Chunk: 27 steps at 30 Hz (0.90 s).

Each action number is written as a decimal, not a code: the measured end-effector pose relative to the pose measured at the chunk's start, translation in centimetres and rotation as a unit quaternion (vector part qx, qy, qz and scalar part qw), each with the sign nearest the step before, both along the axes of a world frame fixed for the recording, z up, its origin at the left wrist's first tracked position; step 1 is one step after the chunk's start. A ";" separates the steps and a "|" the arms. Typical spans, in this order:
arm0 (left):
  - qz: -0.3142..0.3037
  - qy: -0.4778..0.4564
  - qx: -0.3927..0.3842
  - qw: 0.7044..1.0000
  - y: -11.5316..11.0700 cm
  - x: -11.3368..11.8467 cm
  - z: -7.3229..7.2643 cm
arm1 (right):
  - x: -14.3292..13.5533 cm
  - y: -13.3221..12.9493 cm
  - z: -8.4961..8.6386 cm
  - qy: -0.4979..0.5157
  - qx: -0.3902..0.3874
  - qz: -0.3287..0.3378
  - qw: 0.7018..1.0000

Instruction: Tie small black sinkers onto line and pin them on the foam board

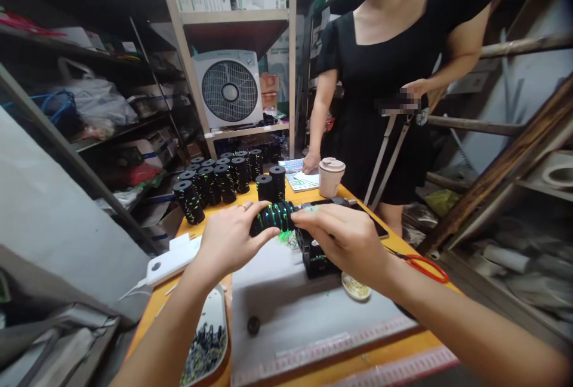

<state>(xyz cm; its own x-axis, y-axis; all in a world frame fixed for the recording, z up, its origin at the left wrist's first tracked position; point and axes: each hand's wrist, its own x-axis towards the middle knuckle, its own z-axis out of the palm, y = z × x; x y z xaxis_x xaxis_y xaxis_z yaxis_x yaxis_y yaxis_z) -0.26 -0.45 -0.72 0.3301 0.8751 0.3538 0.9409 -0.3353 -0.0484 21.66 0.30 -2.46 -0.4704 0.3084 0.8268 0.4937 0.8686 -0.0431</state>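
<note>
Over the middle of the tabletop [322, 372], just beside a black device [316, 261]: a black spool [275, 217] on its side, wound with green-flecked strands. Around its left end, the left hand [229, 233] — thumb on the near side, fingers over the far side, curled narrow to fit. At its right end, the right hand [344, 233], fingers bunched close with the tips against it; cannot tell whether pinching a strand. Probably light, with a stiff core and smooth windings, apt to shift under a hard squeeze — best taken by the ends. Upright towards the far left edge, a group of similar spools [224, 181]; near the far right corner, a lidded cup [331, 179]; by the right edge, red-handled scissors [430, 274].
</note>
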 end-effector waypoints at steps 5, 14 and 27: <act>0.001 -0.003 -0.011 1.000 0.0 -0.1 0.0 | -1.0 -0.1 -1.0 -0.065 0.069 0.043 0.995; 0.003 -0.007 -0.033 0.999 0.1 0.1 0.5 | -0.1 -0.6 -6.9 -0.077 0.085 0.013 0.993; 0.031 0.012 -0.028 0.999 0.6 0.9 0.3 | 2.7 -0.7 -5.1 0.008 -0.025 -0.001 1.000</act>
